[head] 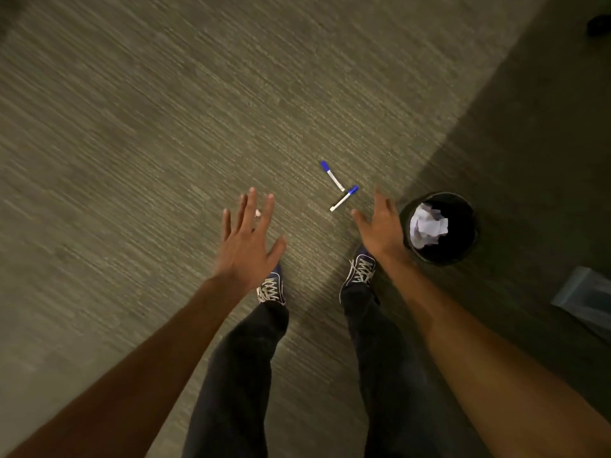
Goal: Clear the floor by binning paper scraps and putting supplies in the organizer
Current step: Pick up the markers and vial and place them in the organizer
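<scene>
Two white markers with blue caps lie on the carpet, one [331,175] farther off and one [344,198] nearer, their ends almost touching. A black round bin [463,246] stands to their right with crumpled white paper [428,228] inside. My right hand [380,223] hovers open between the markers and the bin, holding nothing. To the left, my left hand [248,239] is spread open and empty. A tiny pale scrap [258,213] shows between its fingers on the floor.
My two feet in dark laced shoes [360,271] stand just below the hands. A pale blue-grey container [585,299] sits at the right edge on the darker, shadowed carpet. Grey carpet stretches across the left and top.
</scene>
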Motion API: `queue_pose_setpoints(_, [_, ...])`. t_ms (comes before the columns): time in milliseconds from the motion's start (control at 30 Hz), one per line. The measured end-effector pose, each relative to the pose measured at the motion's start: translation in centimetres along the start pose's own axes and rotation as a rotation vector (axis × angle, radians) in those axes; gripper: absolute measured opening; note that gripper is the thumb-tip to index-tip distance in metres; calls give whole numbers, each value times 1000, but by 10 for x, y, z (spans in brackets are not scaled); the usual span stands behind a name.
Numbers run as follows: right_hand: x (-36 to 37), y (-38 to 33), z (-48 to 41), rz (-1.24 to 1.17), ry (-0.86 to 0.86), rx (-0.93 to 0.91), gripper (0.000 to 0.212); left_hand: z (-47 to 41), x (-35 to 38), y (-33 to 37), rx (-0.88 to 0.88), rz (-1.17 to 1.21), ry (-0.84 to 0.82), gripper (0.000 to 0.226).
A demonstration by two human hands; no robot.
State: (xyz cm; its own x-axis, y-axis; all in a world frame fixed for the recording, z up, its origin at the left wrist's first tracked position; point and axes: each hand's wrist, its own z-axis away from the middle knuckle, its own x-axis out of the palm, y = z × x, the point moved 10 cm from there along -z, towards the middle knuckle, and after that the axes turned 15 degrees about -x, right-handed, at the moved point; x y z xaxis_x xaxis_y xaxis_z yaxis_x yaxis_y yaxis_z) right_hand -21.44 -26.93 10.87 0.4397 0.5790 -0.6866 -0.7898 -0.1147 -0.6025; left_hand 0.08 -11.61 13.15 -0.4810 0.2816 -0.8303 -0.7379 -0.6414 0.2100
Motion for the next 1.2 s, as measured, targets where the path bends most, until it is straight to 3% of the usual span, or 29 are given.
queue_pose_setpoints(233, [106,127,-98,-110,42,165,42,-104,133,13,30,14,25,78])
queue_pose_setpoints(467, [209,245,-177,-172,139,327,40,-191,246,18,39,9,61,77])
queue_pose_setpoints(600, [241,289,-206,-168,194,426,51,-215,288,11,27,7,20,76])
queue_pose_setpoints(800, [262,307,-229,-149,224,462,53,-226,311,4,6,38,-1,76])
queue_pose_setpoints(1033, [253,313,-233,-158,265,503,40,-230,308,5,1,38,-14,77])
queue_pose_setpoints(1200, [237,283,-252,-33,227,217,30,-231,302,2,-9,38,-1,77])
